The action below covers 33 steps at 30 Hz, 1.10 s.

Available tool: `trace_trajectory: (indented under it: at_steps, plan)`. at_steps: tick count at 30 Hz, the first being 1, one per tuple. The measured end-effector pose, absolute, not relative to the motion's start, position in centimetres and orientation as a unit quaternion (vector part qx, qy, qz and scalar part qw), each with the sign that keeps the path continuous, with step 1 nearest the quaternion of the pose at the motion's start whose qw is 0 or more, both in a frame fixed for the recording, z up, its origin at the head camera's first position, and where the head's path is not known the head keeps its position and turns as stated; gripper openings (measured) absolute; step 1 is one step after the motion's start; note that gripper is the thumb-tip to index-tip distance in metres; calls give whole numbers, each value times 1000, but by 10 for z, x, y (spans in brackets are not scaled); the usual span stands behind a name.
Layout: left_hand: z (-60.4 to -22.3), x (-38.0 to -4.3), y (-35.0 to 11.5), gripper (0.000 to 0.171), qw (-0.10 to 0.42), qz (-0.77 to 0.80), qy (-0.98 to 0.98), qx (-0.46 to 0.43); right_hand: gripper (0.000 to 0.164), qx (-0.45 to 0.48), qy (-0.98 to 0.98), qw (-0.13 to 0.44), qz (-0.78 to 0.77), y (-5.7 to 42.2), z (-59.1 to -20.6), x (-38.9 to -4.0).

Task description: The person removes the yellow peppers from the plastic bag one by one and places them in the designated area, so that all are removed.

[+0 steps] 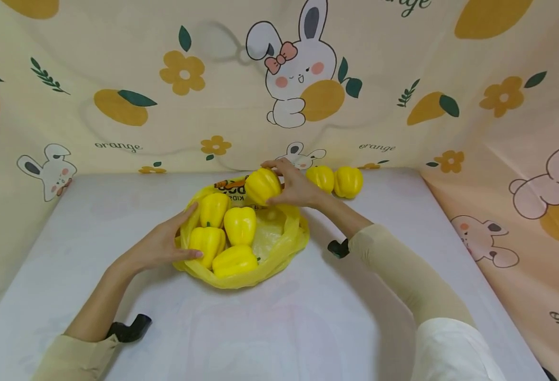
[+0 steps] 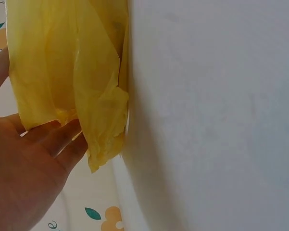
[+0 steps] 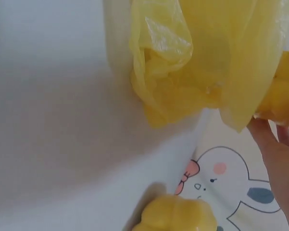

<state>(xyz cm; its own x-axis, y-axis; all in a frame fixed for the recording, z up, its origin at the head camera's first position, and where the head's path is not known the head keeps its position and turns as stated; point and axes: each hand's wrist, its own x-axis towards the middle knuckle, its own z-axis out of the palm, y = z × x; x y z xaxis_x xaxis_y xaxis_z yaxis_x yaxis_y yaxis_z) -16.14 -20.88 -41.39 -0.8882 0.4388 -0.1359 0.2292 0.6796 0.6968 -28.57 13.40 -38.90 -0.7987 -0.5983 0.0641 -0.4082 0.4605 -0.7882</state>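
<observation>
A yellow plastic bag [image 1: 279,259] stands on the table with its mouth spread wide and several yellow bell peppers [image 1: 239,226] inside. My left hand [image 1: 165,241] holds the bag's left side, its thumb over the rim against a pepper; in the left wrist view, the yellow plastic [image 2: 48,62] hides its fingertips. Over the far rim, my right hand [image 1: 294,185] grips a yellow bell pepper [image 1: 263,186] between thumb and fingers. In the right wrist view, that pepper [image 3: 279,96] is partly covered by the bag's side [image 3: 250,57].
Two more yellow bell peppers, one [image 1: 320,179] nearer the right hand and another [image 1: 348,182] beside it, lie at the table's back edge. A patterned cloth [image 1: 374,63] hangs behind the white table [image 1: 308,328] and along its right side.
</observation>
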Motion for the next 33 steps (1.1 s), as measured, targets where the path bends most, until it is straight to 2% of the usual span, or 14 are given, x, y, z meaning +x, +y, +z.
trace_trajectory:
  at_steps: [14, 33]
  plan:
    - [-415, -160, -208, 116, 148, 361, 903, 179, 86, -252, 875, 55, -410, 166, -380, -292]
    - [-417, -159, -211, 115, 145, 358, 905, 180, 85, -193, 863, 24, -466, 214, -372, -290]
